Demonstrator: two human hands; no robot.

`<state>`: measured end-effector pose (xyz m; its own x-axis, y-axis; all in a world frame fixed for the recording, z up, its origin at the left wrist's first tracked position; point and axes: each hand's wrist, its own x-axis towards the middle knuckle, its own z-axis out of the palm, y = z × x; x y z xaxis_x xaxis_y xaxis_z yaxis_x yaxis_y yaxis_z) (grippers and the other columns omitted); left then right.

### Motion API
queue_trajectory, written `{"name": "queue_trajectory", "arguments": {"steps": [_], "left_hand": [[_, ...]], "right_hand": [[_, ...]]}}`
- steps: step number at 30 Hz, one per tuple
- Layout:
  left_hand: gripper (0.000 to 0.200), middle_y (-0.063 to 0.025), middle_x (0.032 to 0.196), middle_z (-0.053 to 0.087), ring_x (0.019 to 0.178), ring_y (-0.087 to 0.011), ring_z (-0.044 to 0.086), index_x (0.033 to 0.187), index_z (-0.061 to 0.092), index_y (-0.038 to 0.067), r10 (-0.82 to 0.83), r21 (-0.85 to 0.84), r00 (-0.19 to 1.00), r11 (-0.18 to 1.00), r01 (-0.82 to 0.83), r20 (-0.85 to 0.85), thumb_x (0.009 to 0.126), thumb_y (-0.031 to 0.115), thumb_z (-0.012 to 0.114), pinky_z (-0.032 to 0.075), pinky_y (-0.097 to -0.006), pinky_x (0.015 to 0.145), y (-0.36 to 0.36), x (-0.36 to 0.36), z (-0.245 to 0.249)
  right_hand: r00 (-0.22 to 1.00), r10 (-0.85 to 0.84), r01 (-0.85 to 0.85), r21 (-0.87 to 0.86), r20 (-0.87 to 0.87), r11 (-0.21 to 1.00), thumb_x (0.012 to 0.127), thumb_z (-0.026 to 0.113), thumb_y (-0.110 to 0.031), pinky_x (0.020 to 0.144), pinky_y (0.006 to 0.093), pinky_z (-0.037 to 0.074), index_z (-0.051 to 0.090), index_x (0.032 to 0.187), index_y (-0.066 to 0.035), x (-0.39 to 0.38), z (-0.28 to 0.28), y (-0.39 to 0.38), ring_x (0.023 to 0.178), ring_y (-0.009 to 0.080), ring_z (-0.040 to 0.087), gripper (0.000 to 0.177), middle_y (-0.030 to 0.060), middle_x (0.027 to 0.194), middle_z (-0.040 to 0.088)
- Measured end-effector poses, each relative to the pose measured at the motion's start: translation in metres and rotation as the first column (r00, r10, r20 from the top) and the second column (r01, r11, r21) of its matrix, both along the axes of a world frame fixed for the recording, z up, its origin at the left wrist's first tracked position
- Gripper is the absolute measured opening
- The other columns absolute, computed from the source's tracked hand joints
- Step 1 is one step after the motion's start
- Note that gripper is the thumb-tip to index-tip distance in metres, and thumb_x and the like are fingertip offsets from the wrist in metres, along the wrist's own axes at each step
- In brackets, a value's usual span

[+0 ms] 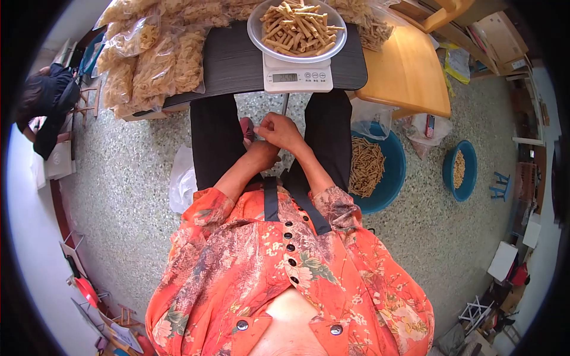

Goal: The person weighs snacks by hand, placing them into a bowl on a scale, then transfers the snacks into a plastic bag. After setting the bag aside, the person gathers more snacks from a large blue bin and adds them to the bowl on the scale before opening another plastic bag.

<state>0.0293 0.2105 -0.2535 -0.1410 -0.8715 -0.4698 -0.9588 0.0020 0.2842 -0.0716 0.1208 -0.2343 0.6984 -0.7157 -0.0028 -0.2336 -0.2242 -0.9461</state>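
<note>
My left hand (262,155) is low between my knees, its fingers mostly hidden. Just above and touching or nearly touching it, my right hand (282,132) has curled fingers; anything inside them is too small to make out. Beyond both hands, a white digital scale (298,80) stands at the near edge of a dark table (233,58). On the scale rests a translucent bowl (256,34) heaped with brown stick-shaped snacks (298,28). The digits on its display are too blurred to read surely.
Filled clear bags (155,68) are stacked on the table's left. A wooden chair (404,71) adjoins its right side. On the floor at right stand a large blue basin (392,178) and a smaller one (469,175), both holding sticks. A person (50,104) is at far left.
</note>
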Motion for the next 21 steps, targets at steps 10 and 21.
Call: {"name": "queue_trajectory", "arguments": {"steps": [10, 21], "left_hand": [[0.058, -0.0194, 0.126, 0.062, 0.118, -0.038, 0.059, 0.13, 0.058, 0.007, -0.059, -0.104, 0.996, 0.992, 0.065, 0.061, 0.079, 0.024, 0.077, 0.049, -0.0487, 0.095, 0.002, 0.006, -0.016], [0.045, -0.0145, 0.111, 0.071, 0.103, -0.0339, 0.068, 0.123, 0.064, 0.008, -0.001, 0.002, 1.0, 1.0, 0.001, 0.012, 0.084, 0.027, 0.074, 0.053, -0.0473, 0.088, 0.002, 0.007, -0.03]], "right_hand": [[0.993, 0.038, -0.048, -0.079, -0.113, 0.996, 0.083, 0.071, -0.027, 0.07, 0.0411, 0.053, 0.068, 0.096, -0.003, 0.004, 0.006, 0.005, 0.076, 0.0325, 0.069, 0.028, 0.0173, 0.08, 0.07], [0.985, 0.12, -0.147, -0.255, -0.12, 0.956, 0.083, 0.072, -0.024, 0.068, 0.0369, 0.053, 0.067, 0.098, -0.003, -0.021, 0.024, 0.004, 0.069, 0.0272, 0.066, 0.026, 0.0126, 0.078, 0.068]]}}
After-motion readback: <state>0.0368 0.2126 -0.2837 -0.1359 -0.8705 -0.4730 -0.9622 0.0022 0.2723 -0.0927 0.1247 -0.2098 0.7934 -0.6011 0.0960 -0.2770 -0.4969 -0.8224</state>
